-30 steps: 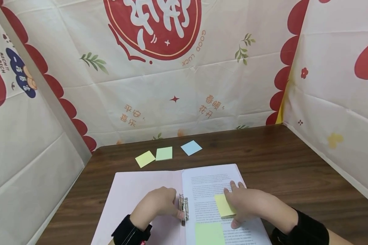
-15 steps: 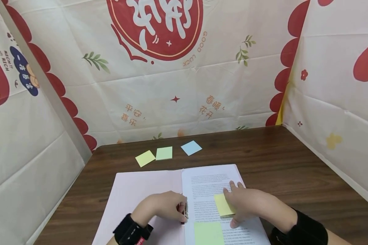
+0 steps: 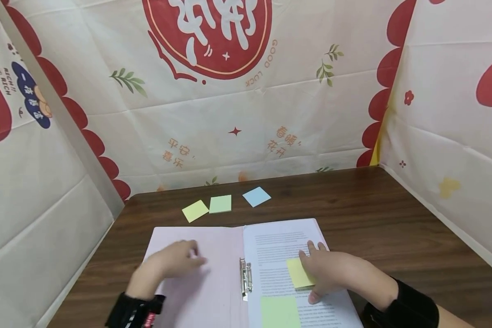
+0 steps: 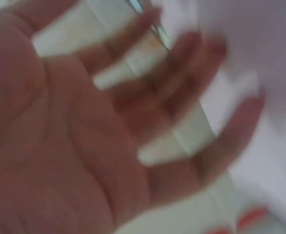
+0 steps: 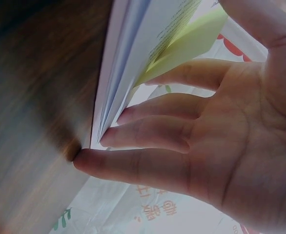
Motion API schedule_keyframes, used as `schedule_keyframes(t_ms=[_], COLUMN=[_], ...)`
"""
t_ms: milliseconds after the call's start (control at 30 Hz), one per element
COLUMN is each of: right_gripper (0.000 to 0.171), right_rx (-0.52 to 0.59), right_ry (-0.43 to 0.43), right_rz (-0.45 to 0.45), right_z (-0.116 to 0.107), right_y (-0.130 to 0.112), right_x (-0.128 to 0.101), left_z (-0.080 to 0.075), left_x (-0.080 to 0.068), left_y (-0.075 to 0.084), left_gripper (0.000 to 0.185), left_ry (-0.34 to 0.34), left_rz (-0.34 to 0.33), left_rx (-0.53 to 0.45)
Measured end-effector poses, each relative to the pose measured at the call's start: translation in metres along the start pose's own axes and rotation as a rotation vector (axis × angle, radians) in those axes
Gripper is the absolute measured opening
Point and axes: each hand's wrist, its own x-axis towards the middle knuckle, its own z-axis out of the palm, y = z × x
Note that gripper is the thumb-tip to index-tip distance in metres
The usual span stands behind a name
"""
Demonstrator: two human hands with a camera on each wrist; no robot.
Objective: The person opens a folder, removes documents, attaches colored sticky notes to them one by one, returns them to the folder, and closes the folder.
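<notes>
A pink folder (image 3: 205, 296) lies open on the dark wooden table, with a metal clip (image 3: 245, 279) at its spine. On its right half is a printed page (image 3: 276, 248) bearing a yellow sticky note (image 3: 297, 273) and a green sticky note (image 3: 279, 312). My right hand (image 3: 332, 269) rests flat on the page, its straight fingers over the yellow note's right edge. In the right wrist view that hand (image 5: 182, 146) touches the paper stack (image 5: 128, 58) beside the yellow note (image 5: 187, 46). My left hand (image 3: 180, 258) hovers over the folder's left cover, blurred, fingers spread and holding nothing (image 4: 133, 122).
Three loose sticky notes lie behind the folder: a yellow-green one (image 3: 195, 211), a green one (image 3: 220, 204) and a blue one (image 3: 256, 196). Printed cloth walls (image 3: 246, 114) close in the table (image 3: 373, 214) at the back and on both sides.
My left hand has let go of the metal clip and swung left over the folder's left cover. The right hand stays on the yellow note.
</notes>
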Motion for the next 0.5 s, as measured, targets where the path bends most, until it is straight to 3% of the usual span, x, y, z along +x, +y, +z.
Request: schedule_keyframes(t_ms=[100, 167, 233, 333, 400, 500], right_gripper=[0.106, 0.106, 0.106, 0.107, 0.106, 0.106], right_rx=[-0.003, -0.007, -0.012, -0.004, 0.007, 0.023], right_ry=[-0.003, 0.003, 0.012, 0.014, 0.008, -0.002], right_rz=[0.008, 0.008, 0.005, 0.002, 0.000, -0.002], right_z=[0.000, -0.001, -0.001, -0.001, -0.001, -0.001], right_y=[0.000, 0.001, 0.002, 0.003, 0.002, 0.001], right_x=[0.000, 0.000, 0.001, 0.001, 0.002, 0.002], left_z=[-0.016, -0.022, -0.026, -0.024, -0.023, -0.031], left_x=[-0.019, -0.036, -0.054, -0.078, -0.093, -0.113], left_y=[-0.044, -0.071, -0.092, -0.115, -0.126, -0.132], left_gripper=[0.050, 0.070, 0.082, 0.082, 0.074, 0.064], left_ry=[0.088, 0.075, 0.034, -0.055, -0.103, -0.208], left_rz=[-0.144, -0.200, -0.217, -0.152, -0.074, 0.041], left_rx=[0.041, -0.001, -0.103, -0.307, -0.437, -0.661])
